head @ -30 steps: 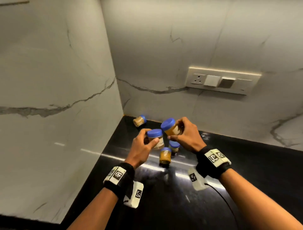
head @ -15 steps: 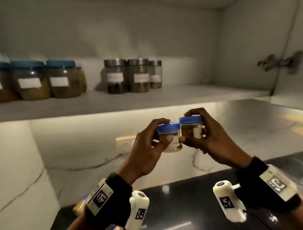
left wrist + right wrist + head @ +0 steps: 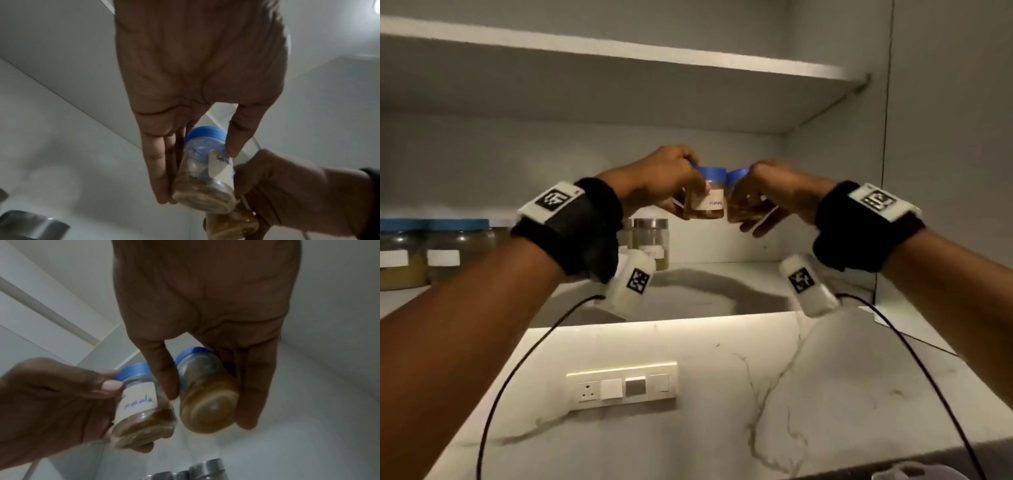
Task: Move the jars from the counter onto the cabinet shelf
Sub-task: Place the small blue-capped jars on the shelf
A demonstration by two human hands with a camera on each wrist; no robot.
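Note:
Two small clear jars with blue lids hang side by side in the air above the cabinet shelf [image 3: 722, 284]. My left hand [image 3: 688, 193] grips the jar with the white handwritten label [image 3: 712, 204], thumb on one side and fingers on the other; the left wrist view shows this jar [image 3: 203, 170] in my left hand [image 3: 197, 175] from below. My right hand [image 3: 753, 202] holds the other jar [image 3: 739, 209], filled with tan powder. In the right wrist view that tan jar [image 3: 207, 399] sits in my right hand [image 3: 208, 407], almost touching the labelled jar [image 3: 141, 407].
Large blue-lidded jars [image 3: 431, 253] stand at the shelf's left and metal-lidded jars [image 3: 652, 240] stand behind my left wrist. An upper shelf [image 3: 619, 51] is overhead and the cabinet side wall [image 3: 835, 205] is to the right. A switch plate [image 3: 621, 387] is on the marble wall below.
Both hands have risen with their jars from near the counter up to the cabinet opening, above the shelf. The head view has tilted upward, so the counter is out of sight.

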